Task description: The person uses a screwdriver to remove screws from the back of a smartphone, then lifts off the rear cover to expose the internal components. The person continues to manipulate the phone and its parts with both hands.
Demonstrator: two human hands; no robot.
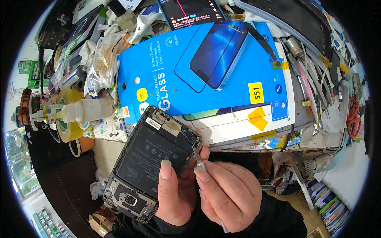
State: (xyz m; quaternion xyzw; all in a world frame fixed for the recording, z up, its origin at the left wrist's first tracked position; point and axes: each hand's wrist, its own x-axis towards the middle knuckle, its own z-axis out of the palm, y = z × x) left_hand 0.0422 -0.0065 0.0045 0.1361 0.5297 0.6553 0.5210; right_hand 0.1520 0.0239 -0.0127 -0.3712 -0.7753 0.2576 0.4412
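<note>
An opened smartphone (152, 158) lies tilted in my left hand (172, 198), back side up, with its black battery and inner parts bare. The thumb of that hand presses on the battery's edge, and its fingers wrap beneath the phone. Pinched in my right hand (232, 194) is a slim metal pry tool (200, 160), its shaft coming out below the palm. The tool's tip touches or nearly touches the phone's right edge near the upper corner. A fingertip of my left hand shows just behind the tip.
Beyond the phone lies a blue screen-protector package (158, 63) on the cluttered bench. Left of it stand a white squeeze bottle (93, 111) and yellow tape rolls (67, 129). Red-handled scissors (353, 121) and a screwdriver (299, 81) are at right. A lit phone screen (190, 12) sits at the back.
</note>
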